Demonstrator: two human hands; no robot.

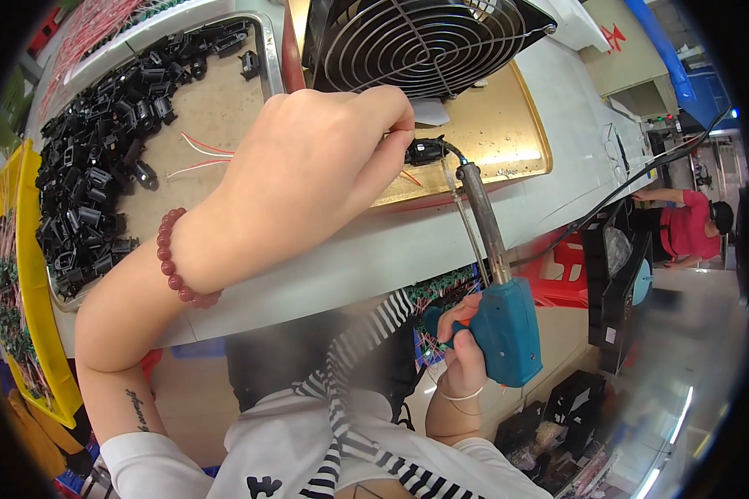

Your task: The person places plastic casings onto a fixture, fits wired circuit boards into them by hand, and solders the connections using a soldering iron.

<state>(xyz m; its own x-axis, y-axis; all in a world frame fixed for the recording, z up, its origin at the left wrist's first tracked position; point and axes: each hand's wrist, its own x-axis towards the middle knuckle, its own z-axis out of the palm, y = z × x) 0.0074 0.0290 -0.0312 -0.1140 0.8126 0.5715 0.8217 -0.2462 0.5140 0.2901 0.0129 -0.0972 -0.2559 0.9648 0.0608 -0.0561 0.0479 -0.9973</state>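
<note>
My left hand (333, 150), a bead bracelet at its wrist, pinches a small black plastic housing (427, 150) above the gold-coloured metal plate (520, 125). Red and white wires (204, 151) trail out on the left of that hand, and a short orange-red end shows below the housing. A teal soldering gun (512, 333) is gripped in my right hand (464, 362), its long metal barrel pointing up and away. The tip, with a thin solder feed tube beside it, meets or nearly meets the housing's right end; actual contact cannot be made out.
Behind the plate stands a black fan (433, 54) with a wire guard. At left, a metal tray (270, 62) holds many black housings (100, 166). A yellow bin (32, 291) of circuit boards sits further left. A black cable (607, 204) runs right, towards another person (689, 231).
</note>
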